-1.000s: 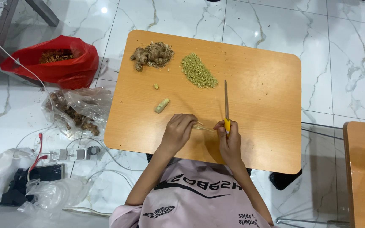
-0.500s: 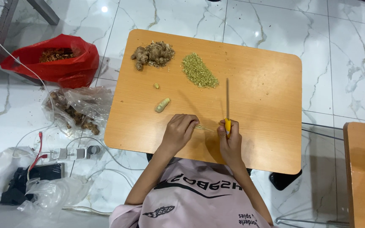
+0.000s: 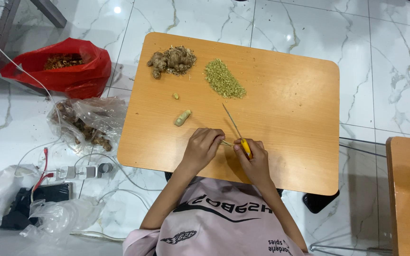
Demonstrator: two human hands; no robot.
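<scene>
My right hand (image 3: 254, 159) grips a yellow-handled knife (image 3: 237, 130) whose thin blade slants up and to the left over the wooden table (image 3: 290, 114). My left hand (image 3: 201, 148) pinches a small pale ginger sliver (image 3: 226, 142) against the table, right beside the knife handle. A peeled ginger piece (image 3: 182, 117) lies just above my left hand, with a tiny bit (image 3: 175, 96) beyond it. Farther off sit a heap of raw ginger roots (image 3: 172, 60) and a pile of chopped ginger (image 3: 223, 79).
On the floor to the left are a red bag (image 3: 58, 66) with peelings, a clear bag of ginger (image 3: 87, 122), a power strip (image 3: 79, 171) with cables, and black items. A second wooden table (image 3: 409, 199) stands at the right edge.
The knife blade has swung from pointing straight up to slanting up-left, and my right hand has shifted a little toward my left hand.
</scene>
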